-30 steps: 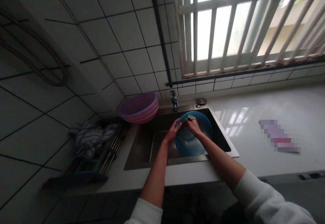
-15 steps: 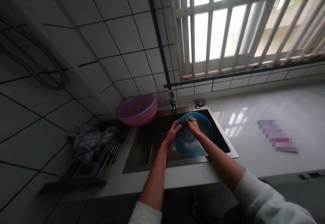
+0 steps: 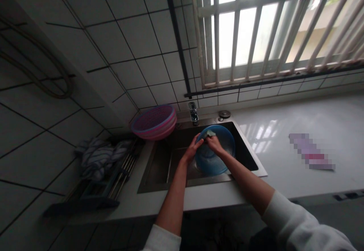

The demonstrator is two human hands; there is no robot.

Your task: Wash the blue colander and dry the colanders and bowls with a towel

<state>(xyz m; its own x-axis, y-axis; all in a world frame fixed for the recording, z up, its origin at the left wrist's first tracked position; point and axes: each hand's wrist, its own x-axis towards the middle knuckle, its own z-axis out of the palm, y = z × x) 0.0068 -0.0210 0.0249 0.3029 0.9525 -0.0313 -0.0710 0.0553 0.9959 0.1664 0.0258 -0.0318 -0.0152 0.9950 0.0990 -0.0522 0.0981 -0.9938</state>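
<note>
Left hand (image 3: 192, 150) partly closed, gripping the left edge of a blue basin (image 3: 209, 163), thumb toward the inside, other fingers mostly hidden by the rim. Right hand (image 3: 214, 144) curled around a grey-green cloth (image 3: 210, 133), holding it inside the basin near the upper left rim; fingertips hidden, so exact finger positions cannot be told. Both hands close together, just apart. Forearms bare, pale sleeves pushed back.

Basin sits within the right part of a metal sink (image 3: 162, 171), open side up; whether its base touches the sink floor cannot be told. Tap (image 3: 193, 112) stands behind the sink, a round metal lid (image 3: 224, 113) to its right. Pink baskets (image 3: 159, 127), nested, perch at the sink's back left corner.

Counter (image 3: 273, 171) pale and glossy, window light reflected on it; a pixelated purple item (image 3: 311, 150) lies to the right. To the left, a striped cloth (image 3: 98, 154) lies bunched on a rack (image 3: 123, 173). White tiled wall (image 3: 136, 38) with dark joints, a looped hose (image 3: 64, 88) at far left, a barred window (image 3: 250, 35) at upper right. Room dim elsewhere.
</note>
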